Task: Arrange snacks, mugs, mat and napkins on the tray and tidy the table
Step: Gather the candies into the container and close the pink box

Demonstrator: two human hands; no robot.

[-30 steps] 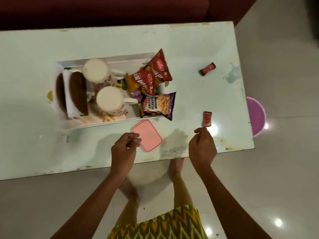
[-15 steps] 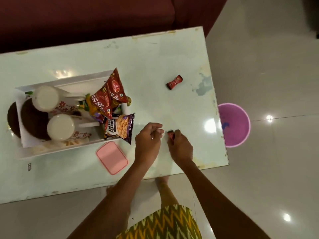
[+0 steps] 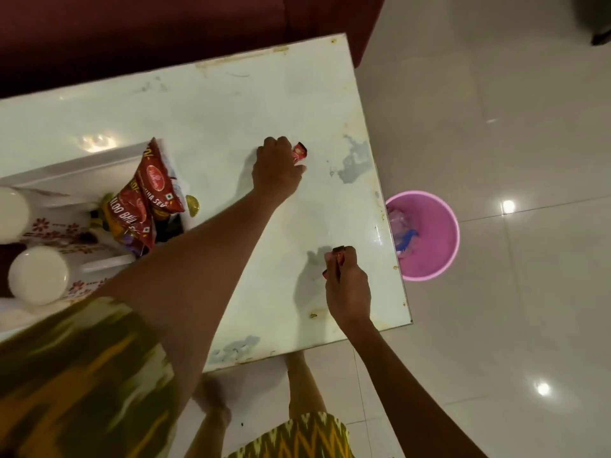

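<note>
Since half a second ago, the left hand (image 3: 277, 166) has travelled from the near edge to the far right part of the glossy white rectangular table (image 3: 231, 114), and the right hand (image 3: 347, 285) has lifted its find off the surface.

Left hand: fingers curled down over the far small red crinkled sweet wrapper (image 3: 300, 153), which shows at the fingertips; whether it is fully pinched or only covered cannot be told. Arm is stretched long across the table, forearm passing over the near right corner of the white rectangular tray (image 3: 82, 166).

Right hand: closed in a pinch on the second small red sweet wrapper (image 3: 338, 256), held just above the table near its right edge, wrist bent inward.

Tray holds two white floral mugs (image 3: 36, 276) and the red snack packets (image 3: 145, 206), at the left.

Judgement: the step is litter clearing. Good practice would be to secure the far wrapper between thumb and fingertips before lifting, as thin foil slides on a glossy top, then carry both to the round pink plastic bin (image 3: 426, 236) on the floor just beside the right edge. Keep the left forearm high on withdrawal to avoid brushing the packets.
</note>
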